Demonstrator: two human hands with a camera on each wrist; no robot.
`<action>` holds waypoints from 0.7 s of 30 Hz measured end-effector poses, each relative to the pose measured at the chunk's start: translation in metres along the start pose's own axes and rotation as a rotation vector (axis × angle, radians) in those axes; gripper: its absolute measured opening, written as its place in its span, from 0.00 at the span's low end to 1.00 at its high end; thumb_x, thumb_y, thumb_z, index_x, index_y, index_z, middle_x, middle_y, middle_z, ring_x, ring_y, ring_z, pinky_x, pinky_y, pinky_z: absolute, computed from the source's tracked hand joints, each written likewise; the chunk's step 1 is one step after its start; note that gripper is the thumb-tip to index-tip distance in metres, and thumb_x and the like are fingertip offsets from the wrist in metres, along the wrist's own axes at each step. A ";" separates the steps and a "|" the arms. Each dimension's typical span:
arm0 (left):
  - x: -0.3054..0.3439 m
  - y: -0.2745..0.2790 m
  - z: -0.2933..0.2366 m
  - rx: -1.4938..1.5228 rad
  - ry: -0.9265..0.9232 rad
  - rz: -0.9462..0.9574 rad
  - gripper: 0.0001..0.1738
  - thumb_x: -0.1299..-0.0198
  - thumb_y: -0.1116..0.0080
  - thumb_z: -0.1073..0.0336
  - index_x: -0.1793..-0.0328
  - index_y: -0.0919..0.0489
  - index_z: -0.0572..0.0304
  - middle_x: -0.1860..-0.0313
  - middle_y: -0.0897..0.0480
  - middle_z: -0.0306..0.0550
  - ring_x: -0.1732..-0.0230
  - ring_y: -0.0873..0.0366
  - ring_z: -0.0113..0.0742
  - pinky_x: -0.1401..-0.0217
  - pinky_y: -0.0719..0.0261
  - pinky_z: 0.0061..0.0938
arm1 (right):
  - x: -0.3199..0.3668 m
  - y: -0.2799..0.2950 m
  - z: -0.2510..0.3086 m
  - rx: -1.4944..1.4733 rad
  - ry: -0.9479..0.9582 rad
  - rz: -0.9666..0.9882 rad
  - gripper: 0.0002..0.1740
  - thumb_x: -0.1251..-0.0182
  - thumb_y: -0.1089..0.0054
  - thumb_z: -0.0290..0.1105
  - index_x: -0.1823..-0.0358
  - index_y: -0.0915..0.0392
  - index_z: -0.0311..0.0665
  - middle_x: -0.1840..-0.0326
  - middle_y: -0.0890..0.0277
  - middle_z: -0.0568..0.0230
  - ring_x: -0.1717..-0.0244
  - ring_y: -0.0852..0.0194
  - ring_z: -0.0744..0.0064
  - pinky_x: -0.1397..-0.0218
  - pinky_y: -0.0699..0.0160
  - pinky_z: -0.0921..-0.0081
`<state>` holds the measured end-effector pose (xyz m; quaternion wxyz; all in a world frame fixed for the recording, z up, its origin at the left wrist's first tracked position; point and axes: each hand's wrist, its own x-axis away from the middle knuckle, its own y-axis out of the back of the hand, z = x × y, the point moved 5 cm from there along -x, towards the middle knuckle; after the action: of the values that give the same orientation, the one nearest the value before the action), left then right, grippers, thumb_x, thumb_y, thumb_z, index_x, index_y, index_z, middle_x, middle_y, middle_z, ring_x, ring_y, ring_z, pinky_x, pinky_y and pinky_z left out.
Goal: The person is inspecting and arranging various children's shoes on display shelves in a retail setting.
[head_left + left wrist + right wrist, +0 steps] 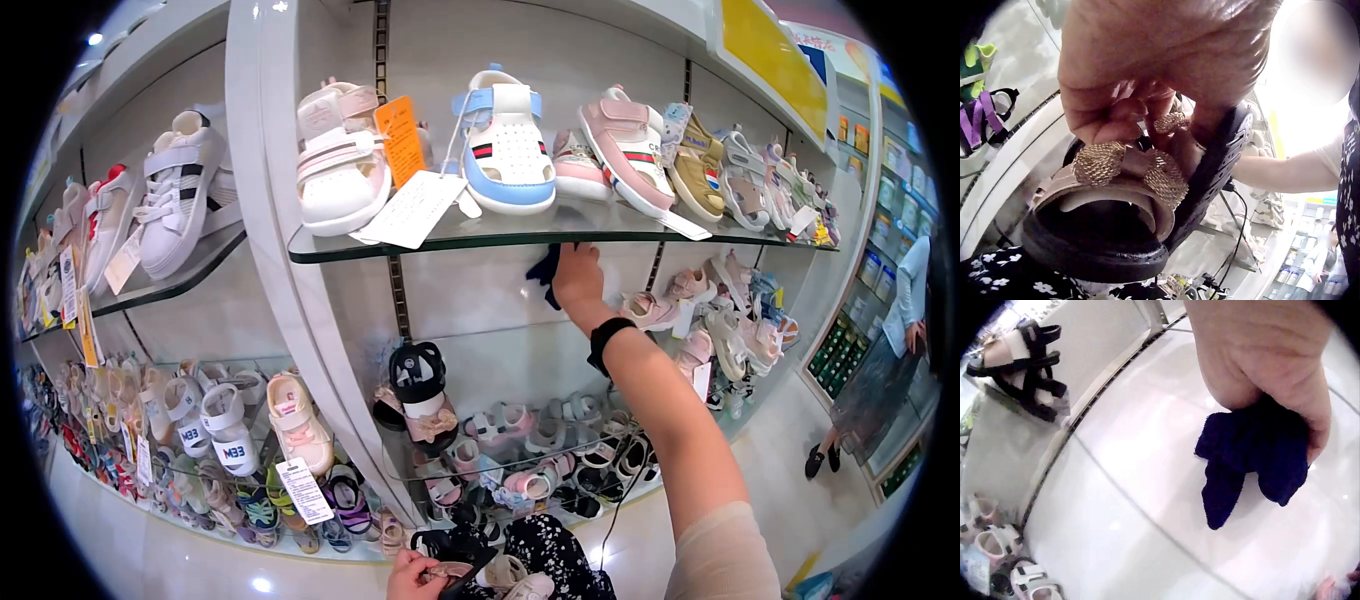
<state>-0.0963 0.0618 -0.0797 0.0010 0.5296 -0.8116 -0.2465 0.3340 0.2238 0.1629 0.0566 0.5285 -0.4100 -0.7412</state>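
Observation:
My right hand (578,278) grips a dark blue cloth (1250,447), reaching in just below the upper glass shelf (450,247). Part of the cloth hangs in loose corners over a glossy white surface (1129,444) in the right wrist view. Low in the head view, my left hand (412,577) holds a pair of sandals. Seen from the left wrist, one sandal (1100,250) has a thick black sole and pinkish straps with gold glitter bows (1100,164). My fingers curl over the straps, and the second sole (1216,169) stands on edge beside it.
Children's shoes line the upper shelf, among them a white and blue sandal (508,150) and a hanging price tag (415,208). A stacked pair of black sandals (420,385) stands below on the left. A white post (300,250) divides the shelving. A person (880,380) is at the far right.

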 end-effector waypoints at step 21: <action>-0.009 -0.016 -0.029 0.097 0.044 0.118 0.07 0.48 0.42 0.72 0.63 0.21 0.66 0.65 0.27 0.48 0.67 0.26 0.38 0.65 0.28 0.27 | -0.002 0.006 -0.005 -0.010 -0.015 0.132 0.25 0.39 0.51 0.29 0.37 0.35 0.43 0.42 0.36 0.50 0.45 0.32 0.51 0.53 0.22 0.56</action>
<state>-0.0706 0.0528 -0.0580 0.0079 0.4858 -0.8521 -0.1947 0.3367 0.2185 0.1683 0.1049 0.4946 -0.4407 -0.7417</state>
